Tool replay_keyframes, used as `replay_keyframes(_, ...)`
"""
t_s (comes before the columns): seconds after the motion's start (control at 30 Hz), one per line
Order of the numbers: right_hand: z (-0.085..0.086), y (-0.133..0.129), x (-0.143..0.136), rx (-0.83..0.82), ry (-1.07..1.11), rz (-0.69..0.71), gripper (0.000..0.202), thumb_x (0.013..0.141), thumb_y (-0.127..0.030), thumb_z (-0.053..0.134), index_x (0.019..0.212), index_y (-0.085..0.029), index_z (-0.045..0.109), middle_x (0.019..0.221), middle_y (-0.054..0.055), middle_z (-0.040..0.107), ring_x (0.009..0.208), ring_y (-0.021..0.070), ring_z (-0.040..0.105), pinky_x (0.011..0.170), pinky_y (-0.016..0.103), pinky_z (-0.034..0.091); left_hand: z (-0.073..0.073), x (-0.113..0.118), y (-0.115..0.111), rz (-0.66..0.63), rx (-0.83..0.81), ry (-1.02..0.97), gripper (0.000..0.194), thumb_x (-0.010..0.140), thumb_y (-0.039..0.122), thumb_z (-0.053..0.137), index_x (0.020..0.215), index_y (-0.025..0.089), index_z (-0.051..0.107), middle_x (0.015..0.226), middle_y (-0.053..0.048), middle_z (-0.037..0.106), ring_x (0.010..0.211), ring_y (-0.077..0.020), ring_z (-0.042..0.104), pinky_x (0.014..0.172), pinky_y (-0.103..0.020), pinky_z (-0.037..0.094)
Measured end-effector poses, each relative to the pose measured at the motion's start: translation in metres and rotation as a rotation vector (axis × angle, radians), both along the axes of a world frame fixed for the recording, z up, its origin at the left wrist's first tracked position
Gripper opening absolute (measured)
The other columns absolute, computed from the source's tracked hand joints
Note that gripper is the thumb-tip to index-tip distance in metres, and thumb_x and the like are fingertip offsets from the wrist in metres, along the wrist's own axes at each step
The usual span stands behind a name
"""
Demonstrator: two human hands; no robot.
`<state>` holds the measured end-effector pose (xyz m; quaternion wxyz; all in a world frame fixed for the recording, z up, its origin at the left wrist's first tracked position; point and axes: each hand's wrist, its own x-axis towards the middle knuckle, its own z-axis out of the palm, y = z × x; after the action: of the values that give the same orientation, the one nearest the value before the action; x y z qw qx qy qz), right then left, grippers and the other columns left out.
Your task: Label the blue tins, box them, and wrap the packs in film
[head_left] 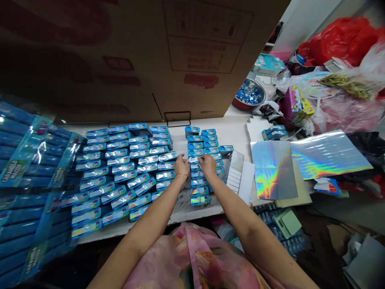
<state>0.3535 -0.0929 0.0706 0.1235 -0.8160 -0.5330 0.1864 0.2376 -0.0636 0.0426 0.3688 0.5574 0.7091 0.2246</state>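
My left hand (181,166) is at the left end of a small blue tin (195,160) in the middle column, its fingers drawn together. At the tin's other end is my right hand (207,165), thumb and fingertips pinched close to its top. A shiny silver strip seems to lie along that tin between the hands; whatever is between the fingertips is too small to make out. More blue tins (200,200) stand on edge in columns around my right hand. Left of my left hand, several rows of similar tins (122,166) carry shiny strips.
A big cardboard box (195,96) rises behind the tins. Wrapped blue packs (18,168) stand at far left. To the right lie a partly used sticker sheet (235,170), holographic sheets (272,170), a metal bowl (251,94) of small blue pieces, and red plastic bags (343,40).
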Motion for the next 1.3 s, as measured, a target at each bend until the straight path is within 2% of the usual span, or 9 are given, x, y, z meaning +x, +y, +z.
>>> replay_keyframes(0.3, 0.017, -0.014, 0.013, -0.063, -0.31, 0.549, 0.036, 0.082, -0.014, 0.04, 0.115, -0.023, 0.053, 0.102, 0.009, 0.054, 0.088, 0.0204, 0.048, 0.074, 0.032, 0.035, -0.008, 0.001, -0.004, -0.001, 0.015, -0.031, 0.034, 0.072, 0.008, 0.042, 0.102, 0.013, 0.056, 0.087, -0.008, 0.065, 0.08, -0.0167, 0.061, 0.074, -0.027, 0.045)
replay_keyframes(0.4, 0.026, -0.023, 0.045, 0.061, -0.29, 0.368, 0.034, 0.083, -0.016, 0.038, 0.112, -0.023, 0.055, 0.101, 0.009, 0.054, 0.089, 0.0203, 0.048, 0.077, 0.033, 0.035, -0.002, -0.001, -0.008, 0.029, 0.094, -0.065, 0.035, 0.074, 0.009, 0.039, 0.105, 0.011, 0.055, 0.097, -0.011, 0.062, 0.085, -0.0167, 0.06, 0.076, -0.028, 0.045)
replay_keyframes(0.5, 0.024, -0.045, 0.092, 0.248, -0.261, -0.096, 0.035, 0.086, -0.027, 0.037, 0.116, -0.014, 0.05, 0.112, 0.014, 0.048, 0.102, 0.0237, 0.043, 0.085, 0.035, 0.033, 0.01, 0.007, -0.019, -0.008, 0.209, -0.167, 0.031, 0.076, 0.018, 0.042, 0.103, 0.012, 0.055, 0.098, -0.01, 0.062, 0.083, -0.0165, 0.059, 0.074, -0.028, 0.046)
replay_keyframes(0.57, 0.017, -0.063, 0.119, 0.265, -0.218, -0.258, 0.043, 0.085, -0.033, 0.038, 0.117, -0.006, 0.047, 0.115, 0.02, 0.046, 0.107, 0.0263, 0.041, 0.087, 0.037, 0.033, 0.021, 0.023, -0.03, -0.139, 0.197, -0.252, 0.028, 0.079, 0.025, 0.043, 0.1, 0.014, 0.057, 0.092, -0.007, 0.064, 0.079, -0.0158, 0.06, 0.071, -0.027, 0.047)
replay_keyframes(0.63, 0.008, -0.077, 0.137, 0.234, -0.185, -0.259, 0.042, 0.086, -0.031, 0.036, 0.116, -0.003, 0.047, 0.112, 0.021, 0.049, 0.105, 0.0258, 0.043, 0.086, 0.037, 0.035, 0.033, 0.048, -0.042, -0.374, 0.109, -0.313, 0.027, 0.08, 0.029, 0.044, 0.097, 0.016, 0.059, 0.087, -0.005, 0.066, 0.077, -0.0153, 0.06, 0.071, -0.026, 0.047)
replay_keyframes(0.77, 0.001, -0.081, 0.151, 0.198, -0.168, -0.033, 0.031, 0.083, -0.016, 0.04, 0.109, -0.019, 0.056, 0.121, 0.009, 0.049, 0.112, 0.0198, 0.042, 0.092, 0.033, 0.033, 0.049, 0.102, -0.059, -0.791, 0.049, -0.11, 0.023, 0.077, 0.024, 0.048, 0.096, 0.016, 0.06, 0.094, -0.008, 0.065, 0.088, -0.0185, 0.059, 0.079, -0.028, 0.045)
replay_keyframes(0.93, 0.007, -0.067, 0.161, -0.003, -0.285, 0.644, 0.029, 0.081, -0.012, 0.045, 0.098, -0.025, 0.063, 0.135, 0.002, 0.039, 0.125, 0.0244, 0.027, 0.092, 0.039, 0.03, 0.043, 0.135, -0.061, -0.833, 0.048, 0.079, 0.025, 0.074, 0.013, 0.048, 0.096, 0.011, 0.059, 0.094, -0.013, 0.063, 0.092, -0.0221, 0.057, 0.082, -0.033, 0.042)
replay_keyframes(1.17, 0.044, -0.052, 0.181, -0.024, -0.351, 0.694, 0.017, 0.081, -0.022, 0.052, 0.08, -0.024, 0.068, 0.086, 0.002, 0.067, 0.091, 0.0187, 0.054, 0.093, 0.043, 0.026, 0.039, 0.145, -0.062, -0.83, 0.024, -0.124, 0.028, 0.065, 0.029, 0.06, 0.088, 0.013, 0.062, 0.081, -0.007, 0.063, 0.08, -0.0212, 0.056, 0.073, -0.031, 0.042)
replay_keyframes(1.3, 0.067, -0.054, 0.186, 0.182, -0.39, 0.757, 0.019, 0.084, -0.023, 0.049, 0.094, -0.025, 0.064, 0.091, 0.002, 0.067, 0.091, 0.017, 0.054, 0.097, 0.045, 0.026, 0.044, 0.151, -0.053, -0.77, -0.049, -0.331, 0.02, 0.073, 0.026, 0.047, 0.075, 0.013, 0.062, 0.067, -0.001, 0.06, 0.067, -0.015, 0.054, 0.064, -0.026, 0.042)
